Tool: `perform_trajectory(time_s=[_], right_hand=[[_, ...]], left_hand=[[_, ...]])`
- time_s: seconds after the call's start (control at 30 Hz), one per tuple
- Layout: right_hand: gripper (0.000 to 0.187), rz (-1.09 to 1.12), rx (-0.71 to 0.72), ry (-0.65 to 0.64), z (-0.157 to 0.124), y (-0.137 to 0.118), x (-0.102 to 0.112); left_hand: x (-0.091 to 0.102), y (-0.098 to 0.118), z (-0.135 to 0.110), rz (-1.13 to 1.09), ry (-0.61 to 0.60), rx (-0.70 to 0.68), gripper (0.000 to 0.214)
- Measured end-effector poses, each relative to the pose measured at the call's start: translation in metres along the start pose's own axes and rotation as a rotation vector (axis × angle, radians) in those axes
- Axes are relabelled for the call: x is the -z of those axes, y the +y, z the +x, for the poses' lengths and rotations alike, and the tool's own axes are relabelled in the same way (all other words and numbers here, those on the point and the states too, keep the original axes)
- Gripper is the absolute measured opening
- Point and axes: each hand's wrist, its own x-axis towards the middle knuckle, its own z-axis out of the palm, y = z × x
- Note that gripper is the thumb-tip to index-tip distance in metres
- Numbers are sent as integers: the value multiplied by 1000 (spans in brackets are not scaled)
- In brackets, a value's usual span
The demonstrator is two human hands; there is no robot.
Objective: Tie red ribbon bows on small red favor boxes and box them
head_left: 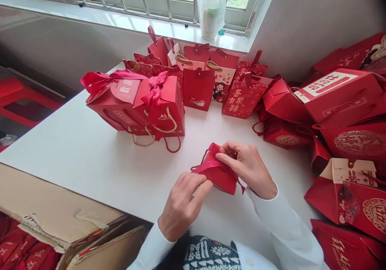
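Note:
A small red gift box (pixel 224 182) sits on the white table in front of me, tilted a little in my view. A crimson satin ribbon (pixel 209 165) runs across its top, and a dark red twisted cord shows at its left side. My left hand (pixel 187 203) pinches the ribbon's left part at the box's near left edge; the fingertips are partly hidden. My right hand (pixel 249 167) is closed on the ribbon at the top right of the box, thumb against the bent forefinger. One ribbon tail hangs down below the right hand.
Red gift boxes with bows and rope handles (pixel 135 101) stand at the left on the table (pixel 75 157). Small upright gift bags (pixel 199 89) line the back. More red boxes (pixel 340 97) are piled at the right. Open cardboard cartons (pixel 57 205) stand below the near left edge.

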Motion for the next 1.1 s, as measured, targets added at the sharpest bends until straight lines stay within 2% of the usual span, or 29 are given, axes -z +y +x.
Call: perform_trajectory(time_s=[0.1,0.23,0.3,0.37,0.47,0.53,0.63,0.73,0.83,0.9,0.97,1.03,1.1], right_hand=[[14,10,-17,9,-1,1,-1],[14,12,-25,21,-1,0,-1],[15,11,-25,42,-1,1,-1],[16,1,-19,96,-2,1,-3],[18,-22,-5,192,-3,3,-9],[17,-28,-3,229,-5,4,-13],[15,-20,-16,260,-7,5,-17],[15,-7,-31,283,-7,5,-18],[15,27,-34,289,-8,5,-17],[14,57,-33,290,-8,5,-16],[13,79,-32,291,-8,5,-15],[13,93,-33,292,-8,4,-14],[13,101,-37,288,-9,4,-14]], left_hand=[[-2,-3,1,95,76,140,20],[-7,-10,4,91,6,240,14],[-8,-12,5,97,47,191,14],[-7,-10,4,142,77,68,17],[-5,-3,3,182,21,-110,18],[-4,1,2,181,-45,-149,17],[-2,3,0,196,-130,-109,18],[2,2,-1,214,-181,-30,17],[5,2,1,120,-137,86,8],[5,3,4,16,-41,268,4],[3,4,7,-89,-7,506,12],[2,4,10,-213,-103,720,20],[1,3,11,-339,-244,868,24]])
